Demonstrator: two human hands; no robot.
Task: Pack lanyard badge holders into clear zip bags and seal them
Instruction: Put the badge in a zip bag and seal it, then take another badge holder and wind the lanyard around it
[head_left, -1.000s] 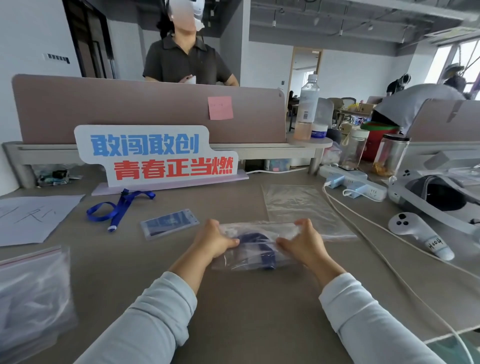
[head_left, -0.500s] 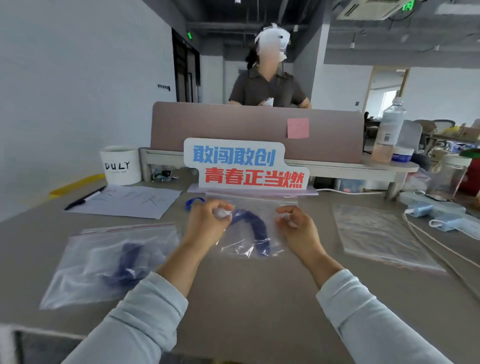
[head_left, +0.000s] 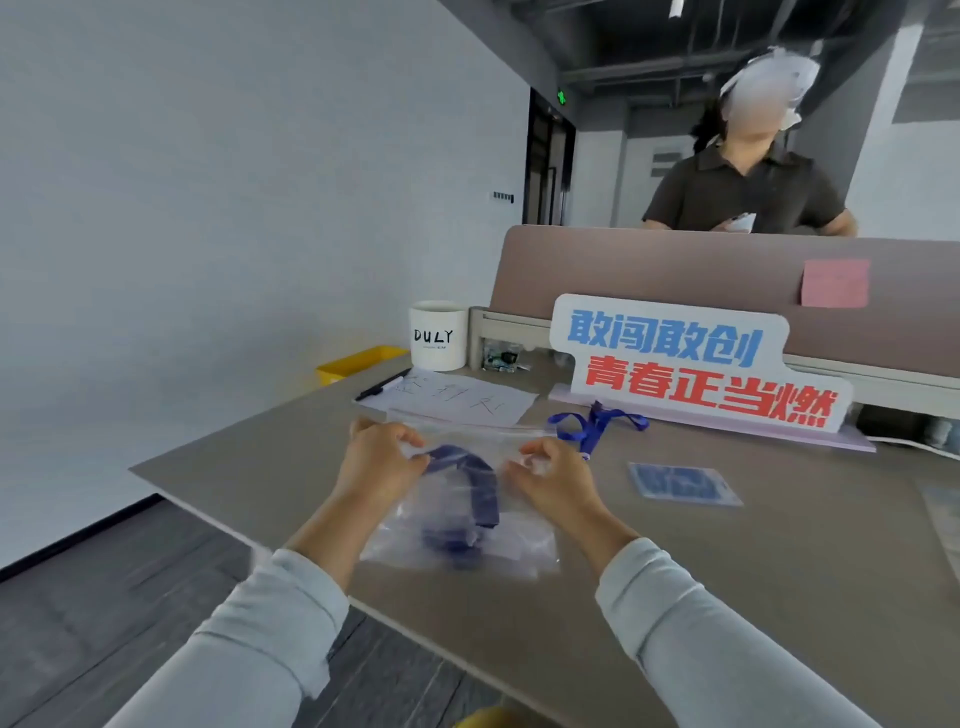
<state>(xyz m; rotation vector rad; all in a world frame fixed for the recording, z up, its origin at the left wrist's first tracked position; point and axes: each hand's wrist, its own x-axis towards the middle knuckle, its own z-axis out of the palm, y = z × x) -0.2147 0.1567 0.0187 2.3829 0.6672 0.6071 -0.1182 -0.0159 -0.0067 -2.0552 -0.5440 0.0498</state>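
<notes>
Pinched near its top edge from both sides: a clear zip bag (head_left: 457, 540), over the near left part of the desk (head_left: 753, 582). On the bag's left corner, the left hand (head_left: 382, 462); on its right corner, the right hand (head_left: 553, 478); fingers of both curled in tight on the plastic. Stretched between the 2 hands, the zip strip; cannot tell whether pressed closed. Cannot tell either whether the bag's bottom rests on the desk or hangs just above it. Inside the bag, a dark blue lanyard (head_left: 480, 488) bent in an arch, bunched lower down, with something pale beside it, too blurred to name.

Just beyond the right hand, flat on the desk, a second blue lanyard (head_left: 597, 423), loose and looped. To its right and apart from it, a badge holder (head_left: 680, 483) lying flat.

Behind the bag, a sheet of paper (head_left: 462, 400) with a black pen (head_left: 382, 387) at its left end, then a white mug (head_left: 438, 335) marked DULY. Standing against the partition (head_left: 649, 265), a sign (head_left: 696, 369) in blue and red characters. Stuck on the partition, 1 pink sticky note (head_left: 835, 283). Behind the partition, a person in a dark shirt (head_left: 743, 195).
</notes>
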